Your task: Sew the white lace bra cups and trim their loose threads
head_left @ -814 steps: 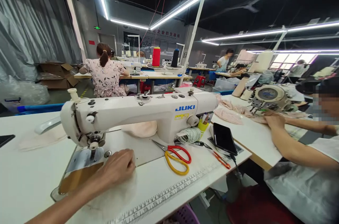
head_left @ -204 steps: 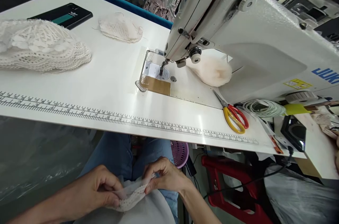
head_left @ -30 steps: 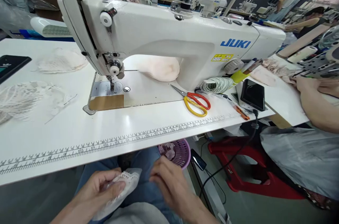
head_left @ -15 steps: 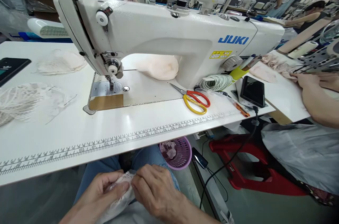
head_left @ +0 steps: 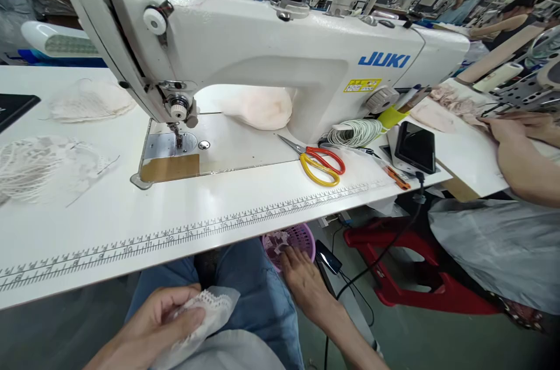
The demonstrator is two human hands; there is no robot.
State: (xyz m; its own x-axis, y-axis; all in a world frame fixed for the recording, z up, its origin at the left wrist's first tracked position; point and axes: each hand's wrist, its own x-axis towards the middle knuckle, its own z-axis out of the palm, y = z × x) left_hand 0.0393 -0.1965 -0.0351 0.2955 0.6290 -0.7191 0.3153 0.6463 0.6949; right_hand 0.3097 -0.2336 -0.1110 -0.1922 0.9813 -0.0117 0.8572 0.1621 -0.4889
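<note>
While we sit below the desk edge in the head view, our left hand has its fingers clenched on a white lace piece over our lap. Our right hand reaches with fingers released to the purple basket under the desk, touching its rim. On the desk: sewing machine, red-and-yellow scissors, lace pile at left. A co-worker's arm rests at far right.
</note>
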